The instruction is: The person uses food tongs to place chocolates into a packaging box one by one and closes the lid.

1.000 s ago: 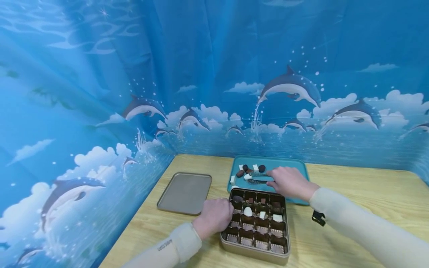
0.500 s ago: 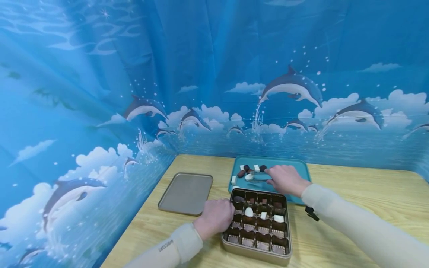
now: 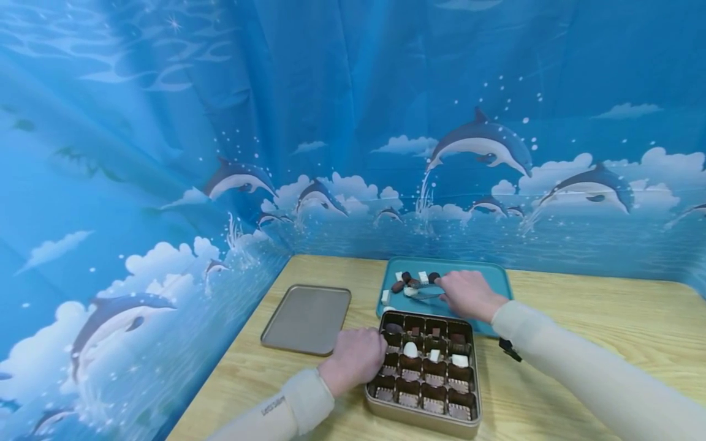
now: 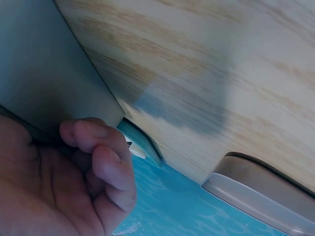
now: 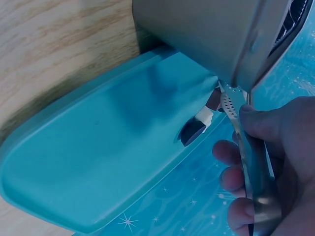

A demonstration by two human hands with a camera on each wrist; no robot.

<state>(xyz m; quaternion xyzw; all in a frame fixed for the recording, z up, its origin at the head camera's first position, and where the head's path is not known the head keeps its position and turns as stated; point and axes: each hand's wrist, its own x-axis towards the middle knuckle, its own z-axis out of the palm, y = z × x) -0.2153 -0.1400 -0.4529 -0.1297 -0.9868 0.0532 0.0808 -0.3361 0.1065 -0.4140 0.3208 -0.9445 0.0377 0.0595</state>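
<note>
My right hand (image 3: 469, 295) holds metal tongs (image 5: 251, 162) over the teal tray (image 3: 485, 269). The tongs' tips stand at a white rounded chocolate (image 3: 410, 292) among several dark and white pieces. In front of the tray sits a square tin box (image 3: 421, 418) with a brown divided insert. Dark pieces fill its back row; in the row before it are an egg-shaped white piece (image 3: 410, 350) and two white blocks (image 3: 459, 360). My left hand (image 3: 353, 355) grips the box's left rim; in the left wrist view its fingers (image 4: 115, 167) are curled beside the box wall.
A flat brown-grey lid (image 3: 306, 318) lies on the wooden table (image 3: 595, 331), left of the tray. Blue dolphin-printed sheeting (image 3: 342, 153) hangs behind the table and along its left side. The box stands close against the tray's front edge.
My right hand has shifted slightly left, and the tongs' arms have drawn somewhat closer together at the white rounded chocolate. My left hand stays at the box.
</note>
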